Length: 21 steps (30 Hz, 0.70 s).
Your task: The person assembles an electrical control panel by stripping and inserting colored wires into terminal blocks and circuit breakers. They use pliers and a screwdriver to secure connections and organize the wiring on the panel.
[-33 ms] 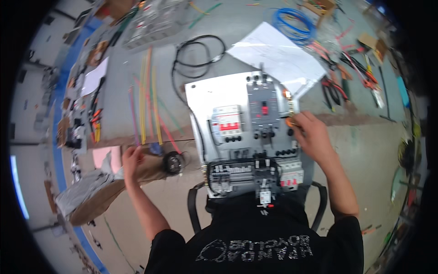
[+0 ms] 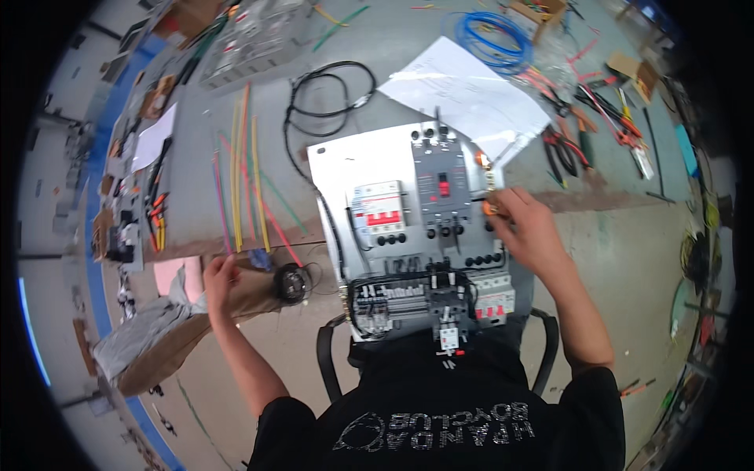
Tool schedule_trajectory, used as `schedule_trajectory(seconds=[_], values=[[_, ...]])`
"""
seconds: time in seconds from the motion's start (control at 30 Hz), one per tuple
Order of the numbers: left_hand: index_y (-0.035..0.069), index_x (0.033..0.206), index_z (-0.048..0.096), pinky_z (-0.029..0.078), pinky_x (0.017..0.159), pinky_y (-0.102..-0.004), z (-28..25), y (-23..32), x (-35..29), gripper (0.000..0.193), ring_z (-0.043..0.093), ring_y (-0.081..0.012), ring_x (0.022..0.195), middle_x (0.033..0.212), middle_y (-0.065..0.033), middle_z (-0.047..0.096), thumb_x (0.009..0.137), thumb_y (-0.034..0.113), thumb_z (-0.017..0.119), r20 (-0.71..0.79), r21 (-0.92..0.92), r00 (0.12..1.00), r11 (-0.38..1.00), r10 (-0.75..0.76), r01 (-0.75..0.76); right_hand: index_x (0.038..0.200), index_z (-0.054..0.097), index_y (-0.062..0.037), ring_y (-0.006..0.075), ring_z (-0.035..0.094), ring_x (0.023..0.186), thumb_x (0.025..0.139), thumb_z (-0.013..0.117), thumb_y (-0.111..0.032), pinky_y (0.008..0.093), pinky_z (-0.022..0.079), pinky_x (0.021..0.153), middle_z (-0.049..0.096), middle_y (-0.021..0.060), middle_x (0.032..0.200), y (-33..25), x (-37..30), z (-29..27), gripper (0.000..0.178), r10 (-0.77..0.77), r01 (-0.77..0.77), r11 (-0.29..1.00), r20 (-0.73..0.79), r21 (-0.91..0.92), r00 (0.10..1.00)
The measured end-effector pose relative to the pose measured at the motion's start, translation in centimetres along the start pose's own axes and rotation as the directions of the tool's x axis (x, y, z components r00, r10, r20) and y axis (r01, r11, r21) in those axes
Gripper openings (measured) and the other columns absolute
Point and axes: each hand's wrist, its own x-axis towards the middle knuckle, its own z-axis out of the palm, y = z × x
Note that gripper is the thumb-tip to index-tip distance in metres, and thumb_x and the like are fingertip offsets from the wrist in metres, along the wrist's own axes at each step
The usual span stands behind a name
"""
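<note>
A white mounting panel [image 2: 334, 169] with electrical parts leans over my lap. On it sit a dark grey circuit breaker [image 2: 441, 177] with a red switch, a white breaker [image 2: 382, 212] with red levers, and black wiring near the lower edge. My right hand [image 2: 528, 231] is at the panel's right side, fingers pinched at the lower orange end of a brass terminal strip [image 2: 490, 179]; the fingers hide what they grip. My left hand [image 2: 220, 281] hangs by the bench's front edge, fingers curled, near coloured wires [image 2: 238, 180]. Whatever it may hold is too small to make out.
A sheet of paper [image 2: 463, 94] and a coil of blue wire [image 2: 495, 41] lie behind the panel. Pliers [image 2: 567, 153] and other tools lie at right. A black cable [image 2: 330, 71] loops at the back. A wire reel [image 2: 292, 284] is beside a draped cloth [image 2: 149, 334].
The whole view has shifted slightly, so everything sits a little further left. Both hands keep nearly the same places relative to the panel and bench.
</note>
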Motion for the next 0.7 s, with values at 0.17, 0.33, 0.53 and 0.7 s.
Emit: schedule_trajectory(seconds=[0.17,0.33,0.53,0.7], values=[[0.006,0.099,0.069,0.042,0.054,-0.0240,-0.7,0.1,0.2,0.021,0.055,-0.0064,0.062,0.073,0.0025,0.060,0.105,0.026,0.072,-0.078,-0.152,0.995,0.986,0.058,-0.070,0.104,0.064,-0.0053,0.0398,0.069,0.077,0.091,0.082,-0.025,0.0488,0.055,0.066,0.066,0.0146,0.091,-0.1,0.0,0.3,0.030,0.032,-0.052,0.969,-0.090,-0.241,0.995],[0.003,0.119,0.072,0.042,0.058,-0.0235,-0.9,0.9,-1.4,0.024,0.053,-0.0067,0.065,0.076,0.0030,0.058,0.106,0.023,0.071,-0.066,-0.380,0.997,0.923,0.047,-0.069,0.099,0.064,-0.0051,0.0405,0.068,0.082,0.092,0.077,-0.015,0.0501,0.054,0.069,0.064,0.0148,0.093,0.1,0.2,0.4,0.018,-0.038,0.025,0.971,-0.051,-0.236,0.998],[0.004,0.122,0.065,0.041,0.068,-0.0264,-1.9,2.3,-4.1,0.020,0.047,-0.0083,0.073,0.083,0.0026,0.053,0.111,0.020,0.062,0.095,-0.700,0.986,0.713,0.140,-0.034,0.100,0.065,-0.0049,0.0397,0.068,0.087,0.091,0.074,-0.008,0.0495,0.055,0.073,0.063,0.0142,0.097,0.3,0.1,0.0,0.013,-0.137,0.132,0.987,-0.045,-0.092,0.990],[0.005,0.121,0.061,0.040,0.071,-0.0274,0.0,4.6,-6.8,0.017,0.045,-0.0091,0.075,0.085,0.0015,0.053,0.111,0.019,0.061,0.094,-0.747,0.933,0.645,0.346,-0.164,0.097,0.065,-0.0050,0.0396,0.068,0.082,0.094,0.078,-0.019,0.0503,0.055,0.071,0.064,0.0144,0.095,-1.3,0.2,-0.5,0.019,0.047,-0.057,0.987,-0.069,-0.152,0.997]])
